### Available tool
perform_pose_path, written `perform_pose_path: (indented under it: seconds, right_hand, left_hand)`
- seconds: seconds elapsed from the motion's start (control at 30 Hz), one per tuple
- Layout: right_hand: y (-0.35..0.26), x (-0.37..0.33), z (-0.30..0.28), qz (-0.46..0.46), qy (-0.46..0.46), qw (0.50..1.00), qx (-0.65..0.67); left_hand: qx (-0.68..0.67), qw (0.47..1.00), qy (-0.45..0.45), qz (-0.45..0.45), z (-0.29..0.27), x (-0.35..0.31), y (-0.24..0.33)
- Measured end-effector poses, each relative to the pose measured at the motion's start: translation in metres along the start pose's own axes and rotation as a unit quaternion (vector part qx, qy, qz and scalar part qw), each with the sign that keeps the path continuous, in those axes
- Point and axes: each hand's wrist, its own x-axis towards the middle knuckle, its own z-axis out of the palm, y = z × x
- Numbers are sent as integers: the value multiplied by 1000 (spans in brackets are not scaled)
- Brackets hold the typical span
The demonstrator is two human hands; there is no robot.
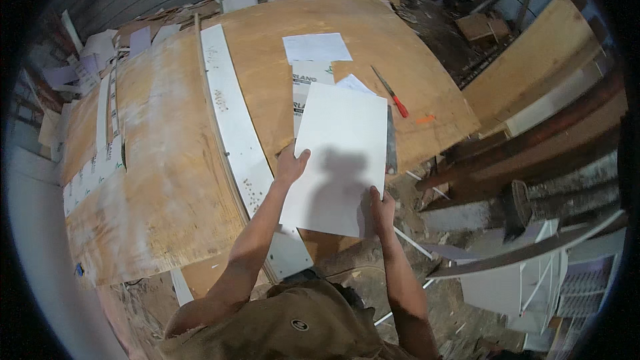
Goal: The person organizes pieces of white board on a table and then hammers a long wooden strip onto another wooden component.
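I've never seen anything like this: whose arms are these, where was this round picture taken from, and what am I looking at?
No machine here: those are a person's own bare arms, reaching in from the bottom. The single picture comes from a wide camera worn on that person's head, looking down, so straight edges bend near the rim.

The left hand and right hand hold a flat white panel by its opposite sides; the dark shape on it is only a shadow.

Beneath is a wooden work surface. On it lie a long white strip, a sheet of paper and a slim, pointed tool with a red handle.
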Motion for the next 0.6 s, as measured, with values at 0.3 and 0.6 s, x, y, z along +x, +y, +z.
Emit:
perform_pose_path:
  seconds: [0.3,0.6]
  right_hand:
    - [-8,150,64,-68,-95,974,-192]
    - [-14,208,67,-117,-264,952,-98]
  left_hand:
    - [100,977,-39,-183,-12,103,-30]
    - [177,972,77,-135,16,126,-41]
